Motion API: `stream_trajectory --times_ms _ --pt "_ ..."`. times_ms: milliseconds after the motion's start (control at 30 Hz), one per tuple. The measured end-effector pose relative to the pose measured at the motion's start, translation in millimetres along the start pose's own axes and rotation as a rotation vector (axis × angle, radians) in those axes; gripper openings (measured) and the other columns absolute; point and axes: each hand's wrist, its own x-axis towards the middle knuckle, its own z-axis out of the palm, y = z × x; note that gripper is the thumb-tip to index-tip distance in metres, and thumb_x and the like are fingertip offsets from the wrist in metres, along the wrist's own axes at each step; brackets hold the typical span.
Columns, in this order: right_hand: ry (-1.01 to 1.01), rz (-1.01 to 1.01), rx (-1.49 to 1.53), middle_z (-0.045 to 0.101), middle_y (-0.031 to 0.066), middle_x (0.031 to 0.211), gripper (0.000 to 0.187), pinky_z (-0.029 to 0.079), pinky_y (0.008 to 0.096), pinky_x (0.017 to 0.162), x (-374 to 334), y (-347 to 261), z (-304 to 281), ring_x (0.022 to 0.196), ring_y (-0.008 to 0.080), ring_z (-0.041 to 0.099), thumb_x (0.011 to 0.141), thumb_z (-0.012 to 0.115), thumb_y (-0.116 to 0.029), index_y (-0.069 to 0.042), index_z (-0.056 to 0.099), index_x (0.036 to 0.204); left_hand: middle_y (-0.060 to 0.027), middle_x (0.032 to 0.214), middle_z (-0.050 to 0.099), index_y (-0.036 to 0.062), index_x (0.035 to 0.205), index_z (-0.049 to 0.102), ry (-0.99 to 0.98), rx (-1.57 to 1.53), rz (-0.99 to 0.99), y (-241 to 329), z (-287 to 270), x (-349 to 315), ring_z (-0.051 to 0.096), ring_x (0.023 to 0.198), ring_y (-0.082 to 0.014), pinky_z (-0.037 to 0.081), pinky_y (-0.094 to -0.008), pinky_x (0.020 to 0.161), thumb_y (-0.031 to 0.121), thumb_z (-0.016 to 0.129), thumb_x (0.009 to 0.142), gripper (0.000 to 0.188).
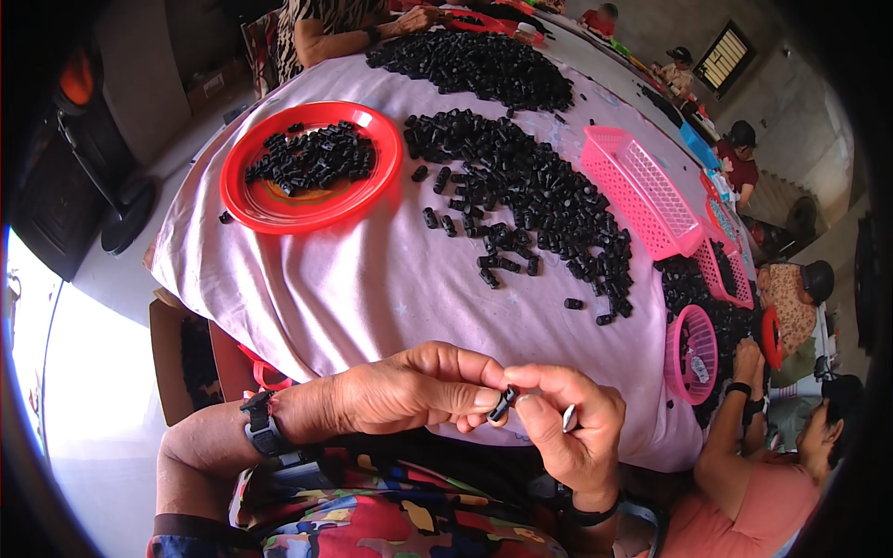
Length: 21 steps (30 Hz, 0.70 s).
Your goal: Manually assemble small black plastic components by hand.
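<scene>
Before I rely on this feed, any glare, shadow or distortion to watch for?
Head view: glare whitens the floor at left; soft fold shadows cross the pink tablecloth; fisheye curvature bends its edges; corners go black; the held black part shows little detail.

Faint stars dot the pale pink cloth [307, 307], and I see solid black on the loose pieces [549, 186] and the small held part [503, 405] alike, bright red on the tray [234, 177], hotter pink on the long basket [628, 198]. The nearest garment [409, 514] mixes red, yellow and black patches; a far top [288, 42] is striped black on beige.
</scene>
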Motion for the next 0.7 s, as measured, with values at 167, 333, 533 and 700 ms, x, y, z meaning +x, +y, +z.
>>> stream_trajectory --times_ms 167,333,533,700 --pt "-0.035 -0.009 -0.006 0.069 0.0077 0.080 0.019 0.050 0.0206 0.060 -3.0 9.8 -0.4 0.070 0.0094 0.066 0.087 0.064 -0.002 0.000 0.063 0.106 0.0028 0.097 0.062 0.0033 0.117 0.059 -0.002 0.034 -0.013 4.2 3.9 -0.5 0.054 0.081 -0.0030 0.045 -0.0183 0.072 0.015 0.059 0.094 0.025" --pt "-0.015 -0.022 -0.009 0.068 0.0077 0.079 0.018 0.053 0.0222 0.061 -2.2 8.2 1.3 0.071 0.0104 0.067 0.087 0.063 -0.002 0.001 0.062 0.105 0.0036 0.094 0.061 0.0007 0.120 0.059 0.073 0.293 -0.018 10.0 12.4 -0.9 0.055 0.086 -0.0025 0.045 -0.0195 0.077 0.016 0.059 0.094 0.030" --pt "-0.027 0.005 -0.027 0.068 0.0083 0.078 0.012 0.053 0.0214 0.061 -1.1 2.2 0.2 0.072 0.0117 0.069 0.088 0.062 -0.001 0.002 0.061 0.100 0.0038 0.097 0.062 0.0023 0.122 0.059 0.048 0.329 0.015 10.5 11.8 -2.1 0.051 0.084 -0.0028 0.044 -0.0189 0.076 0.023 0.059 0.095 0.034" --pt "0.085 -0.061 0.069 0.068 0.0064 0.072 0.013 0.051 0.0188 0.056 -2.4 12.4 6.6 0.067 0.0080 0.067 0.086 0.064 0.001 0.001 0.061 0.099 0.0012 0.101 0.063 0.0015 0.127 0.055 0.042 0.244 0.055 11.2 11.9 -4.4 0.053 0.086 -0.0043 0.044 -0.0200 0.077 0.017 0.060 0.093 0.037"
